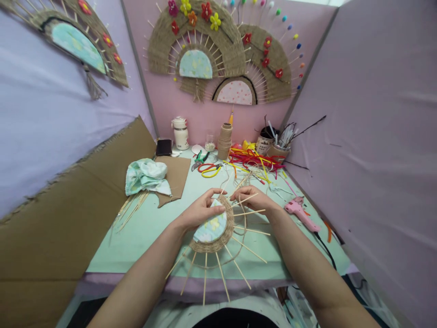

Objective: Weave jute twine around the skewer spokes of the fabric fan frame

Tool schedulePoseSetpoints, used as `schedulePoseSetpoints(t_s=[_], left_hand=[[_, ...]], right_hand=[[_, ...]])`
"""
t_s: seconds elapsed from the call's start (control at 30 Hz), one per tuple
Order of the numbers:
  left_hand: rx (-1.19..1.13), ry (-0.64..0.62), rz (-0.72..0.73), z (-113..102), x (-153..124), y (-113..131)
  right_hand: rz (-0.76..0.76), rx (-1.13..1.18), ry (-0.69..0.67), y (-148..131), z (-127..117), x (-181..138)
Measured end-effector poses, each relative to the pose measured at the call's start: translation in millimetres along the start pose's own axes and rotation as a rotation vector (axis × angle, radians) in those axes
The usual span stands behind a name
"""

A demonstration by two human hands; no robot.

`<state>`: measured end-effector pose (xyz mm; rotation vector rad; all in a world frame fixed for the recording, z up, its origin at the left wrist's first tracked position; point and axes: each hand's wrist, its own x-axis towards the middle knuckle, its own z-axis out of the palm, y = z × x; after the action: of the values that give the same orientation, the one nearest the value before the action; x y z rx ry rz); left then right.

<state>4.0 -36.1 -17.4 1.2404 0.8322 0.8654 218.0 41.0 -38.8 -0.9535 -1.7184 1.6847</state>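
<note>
My left hand grips a half-round woven fan piece, thumb on top of its pale green flowered cloth centre. Twine is woven in a band along the curved edge, and thin wooden sticks fan out from it. At the upper end of the band, my right hand has its fingers pinched by the sticks, on what looks like the loose twine. That strand loops down behind the sticks. The fingertips partly hide the spot they hold.
Pliers and yellow-red scissors lie beyond the hands, near red and yellow pipe cleaners and a twine spool. A pink glue gun lies right; crumpled cloth and cardboard lie left.
</note>
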Motion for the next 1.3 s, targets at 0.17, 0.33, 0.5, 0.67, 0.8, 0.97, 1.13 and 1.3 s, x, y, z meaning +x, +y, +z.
schedulePoseSetpoints(t_s=[0.17, 0.33, 0.5, 0.67, 0.8, 0.97, 1.13, 1.3], left_hand=[[-0.014, 0.006, -0.009, 1.0, -0.2, 1.2], [-0.072, 0.07, -0.032, -0.2, 2.6, 0.4], [-0.147, 0.275, -0.113, -6.0, 11.0, -5.3], [-0.057, 0.43, -0.082, -5.1, 14.5, -10.3], [0.094, 0.465, -0.027, -0.4, 15.0, -13.6], [0.181, 0.461, -0.001, 0.8, 16.3, -17.4], [0.25, 0.468, -0.003, 3.0, 15.6, -14.9], [0.335, 0.474, 0.008, 2.8, 15.0, -14.5]], right_hand=[[0.029, 0.002, -0.015, -2.5, -0.3, -1.7], [0.012, -0.009, 0.029, -4.8, 1.9, -1.9], [-0.072, -0.027, 0.225, 0.5, -8.4, 5.2], [-0.147, -0.096, 0.501, 0.6, -18.7, 8.0], [-0.162, -0.238, 0.483, -6.5, -6.6, 3.3], [-0.197, -0.401, 0.42, -8.3, 10.0, 1.2], [-0.193, -0.431, 0.403, -7.5, 16.3, 2.0], [-0.167, -0.392, 0.416, -8.3, 21.6, 2.5]])
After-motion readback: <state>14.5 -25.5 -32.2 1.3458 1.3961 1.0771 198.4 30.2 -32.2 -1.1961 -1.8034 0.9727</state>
